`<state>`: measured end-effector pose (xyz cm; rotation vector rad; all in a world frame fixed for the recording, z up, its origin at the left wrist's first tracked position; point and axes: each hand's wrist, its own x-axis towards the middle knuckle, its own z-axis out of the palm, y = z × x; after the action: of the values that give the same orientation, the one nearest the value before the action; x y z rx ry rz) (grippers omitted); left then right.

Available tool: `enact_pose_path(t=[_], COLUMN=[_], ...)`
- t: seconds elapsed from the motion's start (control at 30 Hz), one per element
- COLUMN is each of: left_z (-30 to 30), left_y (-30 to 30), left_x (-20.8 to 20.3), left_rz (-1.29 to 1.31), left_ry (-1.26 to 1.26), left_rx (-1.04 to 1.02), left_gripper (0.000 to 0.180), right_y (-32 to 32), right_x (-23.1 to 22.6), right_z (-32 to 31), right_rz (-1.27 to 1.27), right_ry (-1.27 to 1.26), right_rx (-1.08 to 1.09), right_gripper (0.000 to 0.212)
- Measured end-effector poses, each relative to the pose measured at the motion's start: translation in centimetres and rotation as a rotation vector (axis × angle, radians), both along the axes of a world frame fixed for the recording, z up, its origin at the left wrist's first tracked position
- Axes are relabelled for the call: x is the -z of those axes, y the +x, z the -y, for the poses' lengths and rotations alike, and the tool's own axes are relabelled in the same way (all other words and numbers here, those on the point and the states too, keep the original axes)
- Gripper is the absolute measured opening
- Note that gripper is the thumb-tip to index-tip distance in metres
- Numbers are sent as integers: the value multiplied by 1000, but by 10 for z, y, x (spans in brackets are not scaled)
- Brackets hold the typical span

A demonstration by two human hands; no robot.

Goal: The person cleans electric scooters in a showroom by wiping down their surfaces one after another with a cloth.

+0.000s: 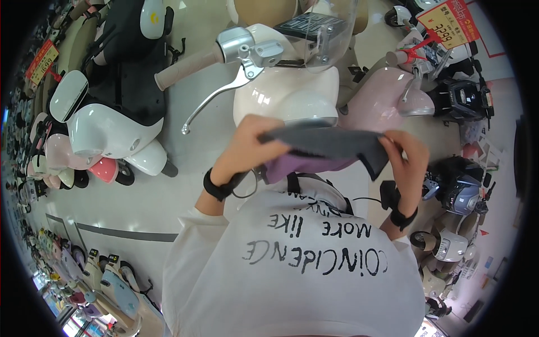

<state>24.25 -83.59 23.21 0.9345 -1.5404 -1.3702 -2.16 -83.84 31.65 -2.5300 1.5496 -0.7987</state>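
Observation:
A dark grey cloth [328, 140] is stretched between my two hands, in front of my chest. My left hand [250, 143] grips its left end, with the fingers folded over the edge and a little blurred. At the other end, my right hand [409, 157] pinches the cloth between thumb and fingers, and a corner hangs down. Below the grey cloth shows purple fabric [309, 167]; whether it is a separate piece I cannot tell. Just beyond the cloth stands a cream scooter [286, 92] with a beige handlebar grip [188, 67] and a silver brake lever [216, 95].
A white scooter [112, 135] with a black footboard stands at the left. To the right are a pink scooter [379, 98] and a dark blue one [460, 188]. A red and yellow price sign [446, 25] sticks up at the far right. Several more scooters line both sides.

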Motion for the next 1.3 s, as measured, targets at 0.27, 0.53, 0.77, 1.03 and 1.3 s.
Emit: enact_pose_path(t=[0.27, 0.53, 0.77, 1.03, 1.3], left_z=[45, 12, 66, 49, -25], left_y=[-33, -74, -55, -58, -67], left_x=[82, 91, 108, 94, 152], left_rz=[651, 731, 443, 558, 482], left_ry=[-194, -494, -89, -133, -336], left_rx=[-751, -651, -465, -405, -791], left_gripper=[44, 42, 28, 29, 51], right_y=[26, 42, 44, 42, 98], right_x=[92, 158, 181, 194, 149], right_z=[53, 47, 110, 73, 20], right_rz=[132, 182, 665, 923, -8], right_ry=[192, 215, 898, 818, 56], right_rx=[23, -204, -257, -115, -168], right_gripper=[40, 44, 33, 28, 35])
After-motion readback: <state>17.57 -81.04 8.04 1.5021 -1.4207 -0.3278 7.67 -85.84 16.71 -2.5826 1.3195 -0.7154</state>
